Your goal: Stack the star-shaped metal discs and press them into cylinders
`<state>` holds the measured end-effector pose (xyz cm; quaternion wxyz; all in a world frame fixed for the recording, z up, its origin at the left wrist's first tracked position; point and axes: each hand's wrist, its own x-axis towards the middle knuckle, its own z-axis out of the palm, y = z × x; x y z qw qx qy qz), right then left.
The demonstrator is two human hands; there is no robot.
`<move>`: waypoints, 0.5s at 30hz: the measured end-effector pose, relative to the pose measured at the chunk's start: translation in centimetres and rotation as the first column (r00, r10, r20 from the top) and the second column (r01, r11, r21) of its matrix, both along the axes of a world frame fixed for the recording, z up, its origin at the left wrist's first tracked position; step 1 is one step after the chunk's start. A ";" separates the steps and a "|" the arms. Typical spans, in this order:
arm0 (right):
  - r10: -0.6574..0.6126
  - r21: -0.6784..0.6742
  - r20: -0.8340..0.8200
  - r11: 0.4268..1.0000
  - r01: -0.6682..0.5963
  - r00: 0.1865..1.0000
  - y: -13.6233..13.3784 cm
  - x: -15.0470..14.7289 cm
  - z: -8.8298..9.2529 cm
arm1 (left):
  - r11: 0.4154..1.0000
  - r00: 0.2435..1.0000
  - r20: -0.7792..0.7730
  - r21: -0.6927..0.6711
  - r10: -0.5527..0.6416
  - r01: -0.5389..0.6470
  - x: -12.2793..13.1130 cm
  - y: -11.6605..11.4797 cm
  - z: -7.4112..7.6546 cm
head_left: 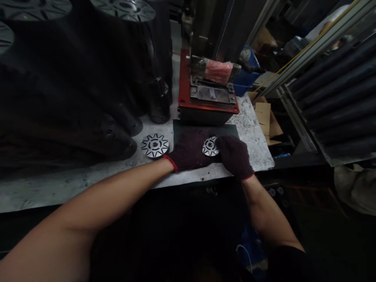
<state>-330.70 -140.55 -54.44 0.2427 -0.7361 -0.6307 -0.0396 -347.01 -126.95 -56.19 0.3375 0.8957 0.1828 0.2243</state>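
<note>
A small round metal disc with radial slots and a hole in its middle sits between my two gloved hands. My left hand, in a dark maroon work glove with a red cuff, is closed around the disc's left side. From the right, my right hand, in a matching glove, has its curled fingers against the disc's edge. Most fingertips of both hands are hidden. Just left of my left wrist, a larger slotted metal disc lies flat. Beneath my hands is a dark green mat.
Beyond the hands stands a red-based press fixture with a metal plate and a pink wrapped block. Tall dark stacks topped with slotted discs crowd the left. Cardboard and a blue bin lie past the worktable's right edge.
</note>
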 end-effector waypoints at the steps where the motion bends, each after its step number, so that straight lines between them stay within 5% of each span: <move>1: 0.037 -0.033 0.035 0.999 -0.036 0.999 -0.1 0.0 0.8 | 1.000 1.000 0.008 0.007 -0.011 0.011 0.0 0.0 0.0; 5: 0.177 0.001 0.210 0.983 -0.181 0.962 2.2 0.5 5.1 | 0.999 0.999 0.029 0.023 -0.030 0.030 -0.3 0.0 0.2; 9: 0.219 0.018 0.396 0.969 -0.246 0.892 9.2 3.6 8.3 | 1.000 0.998 -0.061 0.011 -0.010 0.011 -0.3 0.0 0.3; 12: 0.276 -0.012 0.362 0.956 -0.292 0.890 12.9 5.9 8.1 | 0.999 0.994 -0.105 0.031 0.017 -0.014 -0.3 0.1 0.4; 15: 0.186 0.228 0.110 0.951 -0.207 0.976 11.8 5.8 5.8 | 0.997 0.992 -0.126 0.077 0.028 -0.018 -0.2 0.2 0.5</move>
